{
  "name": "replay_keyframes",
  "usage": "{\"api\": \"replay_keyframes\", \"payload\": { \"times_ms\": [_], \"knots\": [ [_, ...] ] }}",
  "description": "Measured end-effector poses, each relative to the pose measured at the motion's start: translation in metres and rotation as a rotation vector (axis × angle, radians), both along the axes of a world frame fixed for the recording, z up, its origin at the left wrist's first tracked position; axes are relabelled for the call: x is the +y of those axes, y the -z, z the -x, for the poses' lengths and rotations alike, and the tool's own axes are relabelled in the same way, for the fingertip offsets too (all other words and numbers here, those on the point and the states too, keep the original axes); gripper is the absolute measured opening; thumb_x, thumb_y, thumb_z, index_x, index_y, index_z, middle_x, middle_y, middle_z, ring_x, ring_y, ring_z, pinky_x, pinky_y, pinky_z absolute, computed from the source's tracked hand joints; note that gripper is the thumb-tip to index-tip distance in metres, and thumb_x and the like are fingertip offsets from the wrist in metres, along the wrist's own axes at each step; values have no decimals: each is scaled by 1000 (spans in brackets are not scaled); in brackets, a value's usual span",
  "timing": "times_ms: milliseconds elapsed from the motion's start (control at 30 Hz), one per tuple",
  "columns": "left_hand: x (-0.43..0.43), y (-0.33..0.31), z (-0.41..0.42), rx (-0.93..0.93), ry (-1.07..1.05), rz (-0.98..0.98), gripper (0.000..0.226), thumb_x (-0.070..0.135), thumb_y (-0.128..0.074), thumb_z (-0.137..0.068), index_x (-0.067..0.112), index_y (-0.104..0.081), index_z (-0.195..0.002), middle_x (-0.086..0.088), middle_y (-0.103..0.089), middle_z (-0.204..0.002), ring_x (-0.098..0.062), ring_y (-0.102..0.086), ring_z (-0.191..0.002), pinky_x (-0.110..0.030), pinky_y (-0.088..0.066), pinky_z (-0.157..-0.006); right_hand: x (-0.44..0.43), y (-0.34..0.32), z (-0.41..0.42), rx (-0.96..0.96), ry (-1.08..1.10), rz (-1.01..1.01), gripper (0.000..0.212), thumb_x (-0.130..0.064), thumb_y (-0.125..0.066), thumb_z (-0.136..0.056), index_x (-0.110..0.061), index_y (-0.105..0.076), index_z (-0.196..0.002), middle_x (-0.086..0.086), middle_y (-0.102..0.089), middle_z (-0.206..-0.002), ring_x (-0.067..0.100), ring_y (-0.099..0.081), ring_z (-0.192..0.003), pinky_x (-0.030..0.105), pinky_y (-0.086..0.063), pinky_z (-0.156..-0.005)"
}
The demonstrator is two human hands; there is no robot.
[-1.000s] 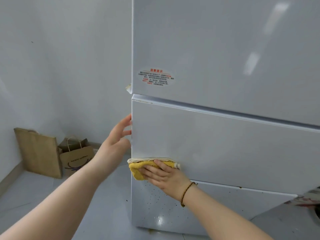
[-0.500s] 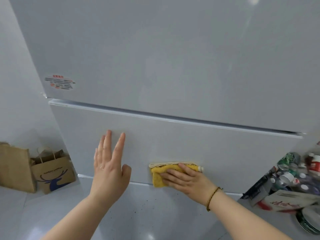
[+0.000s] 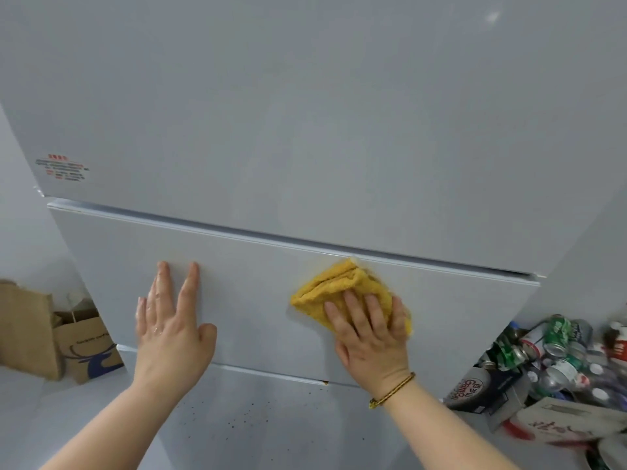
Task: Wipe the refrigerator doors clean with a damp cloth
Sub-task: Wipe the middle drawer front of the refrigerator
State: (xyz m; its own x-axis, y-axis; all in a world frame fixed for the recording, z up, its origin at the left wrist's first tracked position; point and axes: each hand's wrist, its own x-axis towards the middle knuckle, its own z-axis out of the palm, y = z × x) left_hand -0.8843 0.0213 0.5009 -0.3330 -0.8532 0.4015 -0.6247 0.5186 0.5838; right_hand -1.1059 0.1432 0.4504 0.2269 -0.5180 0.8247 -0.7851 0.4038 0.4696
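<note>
A pale grey refrigerator (image 3: 576, 232) fills nearly all I can see, with a grey wall to its left. Its upper door (image 3: 305, 113) carries a small sticker (image 3: 62, 167) with red print near its lower left corner; the print is too blurred for me to read. Below the seam runs the middle door (image 3: 254, 293), and below that the lower door (image 3: 258, 422), which is speckled with dark spots.

My left hand (image 3: 169, 327) lies flat on the middle door, left of its centre, fingers straight and slightly spread, holding nothing. My right hand (image 3: 369, 337), a braided bracelet (image 3: 393, 390) at its wrist, presses the yellow cloth (image 3: 339, 286) against the same door with straight fingers. The cloth is folded and rumpled, right of the door's centre, its upper tip touching the door's top edge at the seam.

On the floor by the refrigerator's left corner stand two brown paper bags (image 3: 84, 347), one printed with a blue deer. By its right corner is a heap of cans and bottles (image 3: 556, 354).
</note>
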Motion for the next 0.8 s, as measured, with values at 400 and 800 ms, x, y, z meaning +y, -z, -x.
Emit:
{"api": "replay_keyframes", "payload": {
  "times_ms": [400, 800],
  "knots": [
    [49, 27, 55, -60, 169, 243, 74, 17, -41, -64, 14, -28, -137, -29, -30, -141, -27, 0, -131, -32, -1, -106, 63, -20, 56, 170, -81, -181, 48, -14, -31, -94, -27, -27, -140, -9, -27, -146, 17, -10, -141, 48, -6, -115],
    [123, 13, 138, 52, 419, 557, 70, 14, -34, -69, 20, -17, -137, -15, -24, -140, -6, 10, -142, -33, 4, -114, 116, -29, 68, -212, -29, 97, 27, -5, -39, -89, -18, -48, -112, 6, -42, -121, 24, -41, -109, 34, -27, -96]
  ]
}}
